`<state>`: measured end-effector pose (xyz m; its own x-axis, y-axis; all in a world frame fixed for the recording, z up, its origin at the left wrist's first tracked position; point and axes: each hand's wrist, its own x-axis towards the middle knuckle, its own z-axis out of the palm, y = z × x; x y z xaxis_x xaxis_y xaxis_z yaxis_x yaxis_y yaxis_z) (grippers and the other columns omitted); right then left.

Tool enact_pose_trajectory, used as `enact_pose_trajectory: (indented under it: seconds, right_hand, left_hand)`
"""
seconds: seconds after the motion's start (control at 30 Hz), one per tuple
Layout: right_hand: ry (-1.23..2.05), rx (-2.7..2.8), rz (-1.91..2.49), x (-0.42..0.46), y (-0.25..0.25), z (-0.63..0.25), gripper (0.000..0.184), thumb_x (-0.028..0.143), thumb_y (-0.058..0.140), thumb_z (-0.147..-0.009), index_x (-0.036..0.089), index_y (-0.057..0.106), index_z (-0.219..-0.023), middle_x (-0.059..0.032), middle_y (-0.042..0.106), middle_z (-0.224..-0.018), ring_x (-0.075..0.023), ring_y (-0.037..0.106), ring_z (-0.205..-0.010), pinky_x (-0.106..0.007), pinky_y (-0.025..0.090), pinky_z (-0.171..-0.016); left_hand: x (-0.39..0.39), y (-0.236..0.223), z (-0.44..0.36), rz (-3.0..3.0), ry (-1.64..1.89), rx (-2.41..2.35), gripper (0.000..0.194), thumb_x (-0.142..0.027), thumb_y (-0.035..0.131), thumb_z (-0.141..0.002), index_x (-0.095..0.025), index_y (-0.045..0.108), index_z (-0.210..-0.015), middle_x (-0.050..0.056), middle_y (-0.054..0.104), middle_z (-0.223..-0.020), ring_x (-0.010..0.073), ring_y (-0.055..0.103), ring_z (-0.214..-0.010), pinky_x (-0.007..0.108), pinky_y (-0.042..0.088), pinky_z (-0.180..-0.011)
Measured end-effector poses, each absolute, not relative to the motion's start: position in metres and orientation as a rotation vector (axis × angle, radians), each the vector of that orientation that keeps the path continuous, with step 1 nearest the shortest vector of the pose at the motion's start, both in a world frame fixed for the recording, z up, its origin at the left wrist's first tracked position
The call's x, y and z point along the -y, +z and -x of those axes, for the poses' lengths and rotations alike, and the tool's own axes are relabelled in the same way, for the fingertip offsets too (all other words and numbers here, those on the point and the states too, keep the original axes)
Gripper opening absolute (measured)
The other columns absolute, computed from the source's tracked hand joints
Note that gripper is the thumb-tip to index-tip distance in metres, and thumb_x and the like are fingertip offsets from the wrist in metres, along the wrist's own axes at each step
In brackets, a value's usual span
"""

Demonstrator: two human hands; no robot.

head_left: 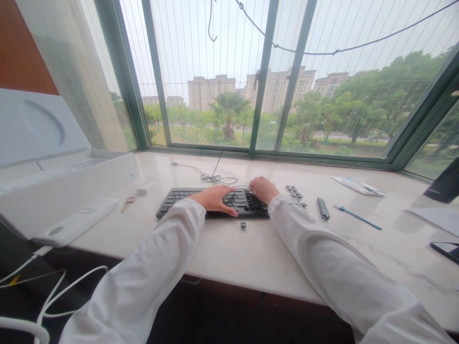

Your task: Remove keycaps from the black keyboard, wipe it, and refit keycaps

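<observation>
A black keyboard (pixel 172 199) lies on the white stone counter, with several keys gone on its right side, where dark sockets show. My left hand (pixel 214 198) rests across its middle, open, thumb stretched toward the front edge. At the keyboard's upper right, my right hand (pixel 264 190) is closed with its fingertips pressed together; whatever they hold, if anything, is too small to make out. One loose keycap (pixel 243 225) lies in front of the keyboard. Several more keycaps (pixel 294 192) are grouped to the right, beside my right wrist.
A dark stick-shaped gadget (pixel 322 209) and a blue thin brush-like stick (pixel 359 218) lie right, near a clear packet (pixel 358 186) and a phone (pixel 446 249). Left are a white power strip (pixel 77 222), a key (pixel 128 203) and an open white box (pixel 71 172). Coiled cable (pixel 215 178) lies behind the keyboard.
</observation>
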<state>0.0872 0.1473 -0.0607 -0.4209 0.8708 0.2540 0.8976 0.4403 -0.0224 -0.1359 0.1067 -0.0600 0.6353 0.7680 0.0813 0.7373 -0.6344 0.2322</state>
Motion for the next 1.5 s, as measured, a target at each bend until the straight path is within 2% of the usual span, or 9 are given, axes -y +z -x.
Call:
enact_pose_trajectory:
  seconds: [0.2,0.53,0.67,0.87,1.03,1.17,1.23,1.37,1.5]
  right_hand:
    - [-0.139,2.493,1.504,-0.148,-0.062,-0.086,0.023,0.015,0.051,-0.089,0.015,0.074,-0.091,-0.0124,0.07,-0.098,-0.0176,0.064,-0.093,-0.024,0.044,-0.084]
    - [-0.016,2.318,1.651,-0.147,-0.056,-0.098,0.015,0.014,0.061,-0.081,0.013,0.076,-0.086,-0.0144,0.072,-0.093,-0.021,0.066,-0.09,-0.027,0.046,-0.081]
    - [0.05,2.201,1.594,-0.131,-0.042,-0.11,0.022,0.023,0.054,-0.088,0.015,0.074,-0.096,-0.0092,0.073,-0.096,-0.0173,0.064,-0.094,-0.024,0.044,-0.085]
    - [1.117,1.748,1.237,-0.095,-0.017,-0.142,0.041,0.047,0.054,-0.087,0.009,0.068,-0.098,-0.0095,0.069,-0.081,-0.014,0.06,-0.062,-0.023,0.046,-0.054]
    - [1.421,1.726,1.12,-0.059,-0.012,-0.158,0.039,0.047,0.066,-0.077,0.011,0.067,-0.092,-0.0091,0.068,-0.084,-0.014,0.06,-0.066,-0.022,0.045,-0.055]
    - [1.194,1.943,1.359,-0.039,-0.009,-0.178,0.051,0.058,0.063,-0.074,0.012,0.07,-0.094,-0.0064,0.067,-0.075,-0.0121,0.055,-0.057,-0.022,0.038,-0.048]
    - [0.887,2.141,1.536,-0.035,-0.009,-0.196,0.041,0.053,0.065,-0.073,0.015,0.073,-0.086,-0.0047,0.068,-0.071,-0.0132,0.056,-0.058,-0.022,0.038,-0.049]
    - [0.416,2.379,1.763,-0.035,-0.01,-0.227,0.009,0.028,0.07,-0.067,0.023,0.076,-0.072,-0.0034,0.071,-0.072,-0.0167,0.063,-0.068,-0.024,0.044,-0.06]
    - [0.081,2.318,1.664,-0.039,-0.004,-0.215,0.01,0.028,0.067,-0.073,0.026,0.076,-0.078,-0.0015,0.072,-0.077,-0.0165,0.063,-0.07,-0.025,0.044,-0.064]
  left_hand:
    - [-0.108,-0.061,0.137,-2.662,0.284,-1.23,0.103,-0.078,0.06,-0.062,-0.023,0.033,-0.145,0.01,0.041,-0.146,0.0306,0.038,-0.132,0.036,0.031,-0.108]
    - [-0.113,-0.066,0.139,-2.668,0.29,-1.223,0.103,-0.077,0.061,-0.062,-0.023,0.032,-0.146,0.01,0.039,-0.147,0.0297,0.037,-0.133,0.037,0.028,-0.111]
    - [-0.112,-0.065,0.138,-2.674,0.288,-1.235,0.106,-0.077,0.061,-0.062,-0.023,0.029,-0.147,0.011,0.038,-0.148,0.0304,0.038,-0.133,0.037,0.03,-0.109]
    - [-0.107,-0.058,0.136,-2.743,0.306,-1.207,0.105,-0.077,0.063,-0.06,-0.025,0.032,-0.146,0.011,0.044,-0.144,0.0309,0.04,-0.131,0.038,0.028,-0.108]
    - [-0.095,-0.047,0.124,-2.838,0.496,-0.973,0.076,-0.072,0.064,-0.066,-0.028,0.057,-0.127,0.007,0.06,-0.124,0.0247,0.052,-0.116,0.033,0.036,-0.1]
    - [-0.085,-0.043,0.116,-2.824,0.521,-0.886,0.049,-0.067,0.063,-0.07,-0.026,0.072,-0.095,0.0,0.07,-0.083,0.0151,0.062,-0.078,0.025,0.042,-0.078]
    - [-0.082,-0.043,0.115,-2.809,0.492,-0.91,0.046,-0.067,0.064,-0.069,-0.025,0.074,-0.085,-0.002,0.068,-0.071,0.0115,0.059,-0.064,0.023,0.039,-0.068]
    - [-0.079,-0.044,0.112,-2.808,0.475,-0.912,0.045,-0.067,0.069,-0.063,-0.025,0.074,-0.078,-0.003,0.068,-0.066,0.0097,0.058,-0.059,0.021,0.035,-0.06]
    - [-0.077,-0.044,0.11,-2.805,0.426,-0.853,0.041,-0.063,0.072,-0.062,-0.025,0.074,-0.079,-0.004,0.068,-0.066,0.0092,0.058,-0.058,0.02,0.035,-0.058]
